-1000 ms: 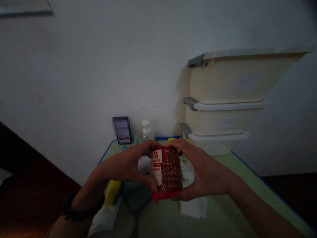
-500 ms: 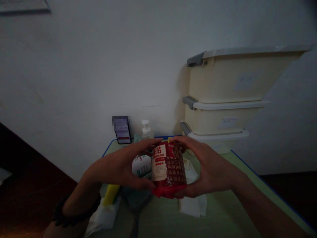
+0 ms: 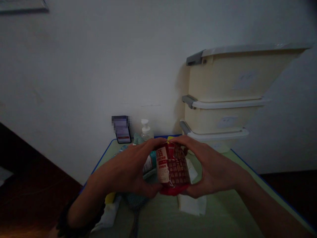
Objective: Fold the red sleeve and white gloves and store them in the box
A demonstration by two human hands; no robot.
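My left hand covers part of the red pack's near side edge, and my right hand's fingertips hide part of its top. Behind them, the white-and-green container shows only in part; my left wrist blocks most of the yellow thing. I can't read the blurred labels on the 3 stacked boxes, nor the phone, whose top is pixelated. The bottom edge cuts off my surface and the dark mesh tool's handle; the corner crops a frame.
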